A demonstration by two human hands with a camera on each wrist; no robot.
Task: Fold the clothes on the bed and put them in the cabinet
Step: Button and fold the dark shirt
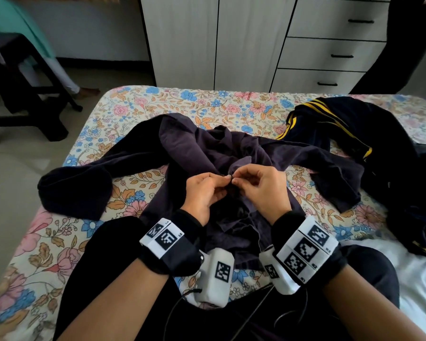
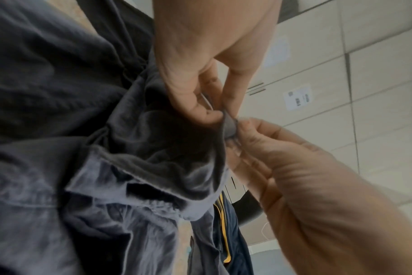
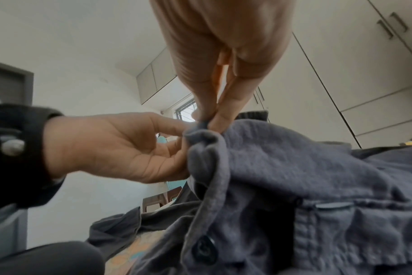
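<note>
A dark purple-grey button shirt [image 1: 194, 143] lies crumpled on the floral bed [image 1: 158, 99], sleeves spread to both sides. My left hand [image 1: 221, 182] and right hand [image 1: 239, 179] meet over its middle, each pinching the same small fold of the front edge between thumb and fingertips. The left wrist view shows my left hand [image 2: 220, 111] from the top and my right hand [image 2: 238, 130] from below, both on that fold of the shirt [image 2: 59, 93]. In the right wrist view my right hand [image 3: 209, 115] pinches from above and my left hand [image 3: 176, 137] from the left; a dark button [image 3: 204, 249] sits lower.
A navy garment with yellow stripes [image 1: 354, 134] is heaped on the bed's right side. The white cabinet [image 1: 244, 45] with drawers stands past the bed's far edge. A black stool [image 1: 22, 94] stands on the floor at left. White cloth [image 1: 416, 279] lies at the near right.
</note>
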